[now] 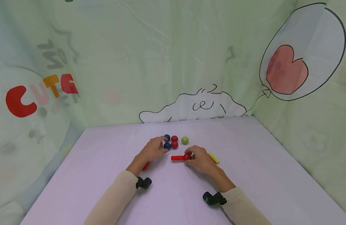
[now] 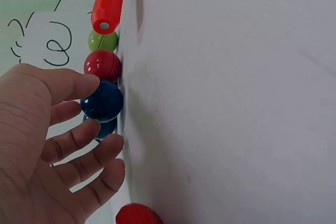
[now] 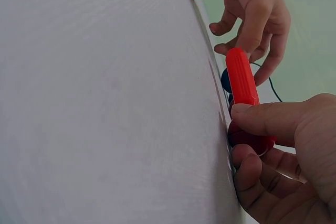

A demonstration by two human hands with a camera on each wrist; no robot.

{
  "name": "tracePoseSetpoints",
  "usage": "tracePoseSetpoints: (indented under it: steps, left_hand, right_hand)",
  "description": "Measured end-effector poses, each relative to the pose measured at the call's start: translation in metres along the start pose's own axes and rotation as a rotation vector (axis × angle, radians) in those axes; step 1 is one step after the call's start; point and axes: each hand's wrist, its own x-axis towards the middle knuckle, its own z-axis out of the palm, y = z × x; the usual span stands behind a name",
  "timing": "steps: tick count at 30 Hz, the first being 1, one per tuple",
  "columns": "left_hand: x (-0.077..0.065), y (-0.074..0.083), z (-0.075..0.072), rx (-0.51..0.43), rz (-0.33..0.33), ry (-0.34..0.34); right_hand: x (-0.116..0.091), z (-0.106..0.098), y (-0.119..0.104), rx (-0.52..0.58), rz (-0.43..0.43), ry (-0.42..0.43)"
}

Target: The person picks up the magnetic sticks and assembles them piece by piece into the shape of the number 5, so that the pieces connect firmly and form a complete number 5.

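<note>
My right hand point(image 1: 201, 160) grips a red ball point(image 1: 187, 157) between thumb and fingers. A red ribbed stick point(image 1: 177, 158) sticks out from that ball toward the left; its end shows a small metal disc in the left wrist view. My left hand point(image 1: 154, 149) has its fingers spread and loosely bent beside two blue balls, the nearer blue ball point(image 2: 102, 101) by the thumb tip and the farther blue ball point(image 1: 167, 137) by the index finger. Two more red balls point(image 1: 174, 144) stand just right of the blue ones, and a green ball point(image 1: 185, 140) lies farther right.
Another red stick point(image 1: 145, 166) lies partly hidden under my left wrist. To the right of my right hand lie a yellow stick point(image 1: 214, 158) and a red piece beside it. A printed curtain point(image 1: 111, 62) rises behind the white table point(image 1: 173, 200).
</note>
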Motion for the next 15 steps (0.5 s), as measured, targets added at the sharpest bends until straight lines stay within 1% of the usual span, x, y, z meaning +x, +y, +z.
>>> tracePoseSetpoints:
  steps: [4, 7, 12, 15]
  left_hand:
    - [0.006, 0.003, 0.004, 0.034, -0.051, 0.019]
    - [0.009, 0.004, 0.006, 0.058, -0.072, 0.027]
    - [0.013, 0.005, 0.005, 0.093, -0.076, 0.021]
    - [0.013, 0.005, 0.005, 0.087, -0.071, 0.017]
  right_hand:
    - [0.0, 0.0, 0.0, 0.0, -0.002, 0.004]
    - [0.0, 0.0, 0.0, -0.001, 0.003, 0.003]
    - [0.0, -0.001, -0.001, 0.004, 0.009, 0.001]
    - [-0.001, -0.002, -0.002, 0.009, 0.009, -0.002]
